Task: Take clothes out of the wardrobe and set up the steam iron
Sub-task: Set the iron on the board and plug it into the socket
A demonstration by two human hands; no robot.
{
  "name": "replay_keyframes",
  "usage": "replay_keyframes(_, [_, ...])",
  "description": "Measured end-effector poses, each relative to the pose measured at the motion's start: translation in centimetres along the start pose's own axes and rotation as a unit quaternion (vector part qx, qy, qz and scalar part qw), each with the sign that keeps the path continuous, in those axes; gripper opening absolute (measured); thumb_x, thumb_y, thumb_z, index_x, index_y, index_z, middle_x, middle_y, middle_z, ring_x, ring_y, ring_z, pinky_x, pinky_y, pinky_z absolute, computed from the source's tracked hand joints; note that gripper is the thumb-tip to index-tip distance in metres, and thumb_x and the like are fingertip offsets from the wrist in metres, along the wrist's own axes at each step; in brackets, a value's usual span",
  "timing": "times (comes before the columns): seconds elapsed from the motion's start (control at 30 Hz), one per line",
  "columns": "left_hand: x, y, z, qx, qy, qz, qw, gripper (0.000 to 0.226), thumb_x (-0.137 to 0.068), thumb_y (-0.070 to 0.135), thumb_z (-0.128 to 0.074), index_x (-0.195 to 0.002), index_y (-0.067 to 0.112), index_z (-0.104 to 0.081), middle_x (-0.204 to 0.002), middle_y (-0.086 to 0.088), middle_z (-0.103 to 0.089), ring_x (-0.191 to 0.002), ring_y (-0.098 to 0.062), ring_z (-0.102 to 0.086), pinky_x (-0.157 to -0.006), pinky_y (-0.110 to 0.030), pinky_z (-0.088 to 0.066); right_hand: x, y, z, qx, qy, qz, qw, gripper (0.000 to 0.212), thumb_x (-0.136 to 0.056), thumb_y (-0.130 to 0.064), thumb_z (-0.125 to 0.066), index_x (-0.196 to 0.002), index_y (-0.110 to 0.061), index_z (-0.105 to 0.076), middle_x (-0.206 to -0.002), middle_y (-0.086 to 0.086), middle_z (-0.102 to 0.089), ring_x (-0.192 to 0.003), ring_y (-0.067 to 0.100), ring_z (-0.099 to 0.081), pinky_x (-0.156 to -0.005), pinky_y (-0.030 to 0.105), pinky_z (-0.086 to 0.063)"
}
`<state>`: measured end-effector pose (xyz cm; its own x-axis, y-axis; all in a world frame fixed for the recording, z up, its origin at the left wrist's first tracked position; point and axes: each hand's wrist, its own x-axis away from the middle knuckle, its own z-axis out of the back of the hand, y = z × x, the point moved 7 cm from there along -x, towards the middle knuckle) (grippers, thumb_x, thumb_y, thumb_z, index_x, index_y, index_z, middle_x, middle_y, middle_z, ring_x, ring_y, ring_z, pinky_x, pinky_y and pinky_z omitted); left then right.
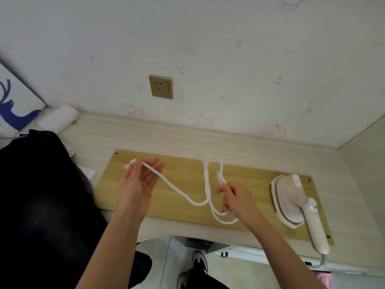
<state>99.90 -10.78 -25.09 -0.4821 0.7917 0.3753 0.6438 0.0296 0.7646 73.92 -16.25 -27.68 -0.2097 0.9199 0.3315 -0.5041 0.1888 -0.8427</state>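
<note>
A white steam iron lies flat on the right end of a wooden board, its handle pointing toward me. Its white cord loops over the middle of the board. My left hand holds the cord's plug end up at the board's left side, fingers loosely curled round it. My right hand pinches another stretch of the same cord near the middle loops. A gold wall socket sits on the wall above the board. Dark clothing lies heaped at the left.
The board rests on a pale desk against a patterned wall. A white roll and a deer picture stand at the far left. Below the desk edge I see shoes on a tiled floor.
</note>
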Motion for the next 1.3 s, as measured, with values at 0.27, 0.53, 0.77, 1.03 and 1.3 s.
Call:
replay_keyframes(0.27, [-1.9, 4.5, -2.3, -0.086, -0.011, -0.101, 0.991, 0.023, -0.101, 0.019, -0.043, -0.117, 0.015, -0.059, -0.074, 0.0, -0.059, -0.06, -0.017, -0.061, -0.068, -0.036, -0.059, -3.8, 2.4, 1.1, -0.065, 0.03, -0.124, 0.99, 0.023, -0.096, -0.009, -0.049, -0.087, 0.006, -0.063, -0.073, 0.02, -0.071, -0.062, 0.03, -0.071, -0.062, 0.045, -0.06])
replay_keyframes(0.53, [-2.9, 5.8, -7.4, -0.256, -0.04, -0.158, 0.953, 0.023, -0.102, 0.013, -0.041, -0.112, 0.015, -0.061, -0.081, -0.005, -0.057, -0.062, -0.019, -0.054, -0.064, -0.033, -0.056, -8.8, 0.7, 0.8, 0.247, -0.064, -0.079, 0.964, 0.036, -0.092, -0.025, -0.052, -0.064, -0.008, -0.067, -0.053, 0.003, -0.068, -0.045, 0.015, -0.063, -0.056, 0.028, -0.057])
replay_keyframes(0.77, [-3.6, 5.7, -10.1, -0.365, -0.102, -0.187, 0.906, 0.02, -0.1, 0.008, -0.041, -0.101, 0.012, -0.061, -0.075, -0.003, -0.058, -0.063, -0.02, -0.056, -0.071, -0.043, -0.057, -12.6, -10.1, -0.5, 0.08, -0.085, 0.029, 0.993, 0.023, -0.095, -0.019, -0.047, -0.09, -0.009, -0.068, -0.078, 0.005, -0.07, -0.069, 0.017, -0.066, -0.075, 0.035, -0.054])
replay_keyframes(1.03, [-5.8, 7.0, -9.1, -0.409, -0.144, -0.174, 0.884, 0.023, -0.101, 0.009, -0.037, -0.1, 0.011, -0.06, -0.083, -0.009, -0.064, -0.068, -0.024, -0.063, -0.075, -0.039, -0.057, -15.2, -18.7, -6.2, -0.443, -0.265, -0.033, 0.856, 0.036, -0.094, 0.003, -0.047, -0.128, -0.006, -0.054, -0.119, 0.018, -0.065, -0.111, 0.036, -0.061, -0.1, 0.048, -0.046])
replay_keyframes(1.3, [-12.2, 8.6, -4.8, -0.399, -0.067, -0.152, 0.902, 0.025, -0.099, 0.008, -0.043, -0.113, 0.025, -0.055, -0.089, -0.004, -0.064, -0.068, -0.021, -0.065, -0.064, -0.024, -0.055, -17.0, -20.1, -9.3, -0.377, -0.169, 0.005, 0.91, 0.029, -0.096, -0.002, -0.049, -0.122, -0.009, -0.059, -0.112, 0.014, -0.069, -0.103, 0.028, -0.067, -0.097, 0.047, -0.049])
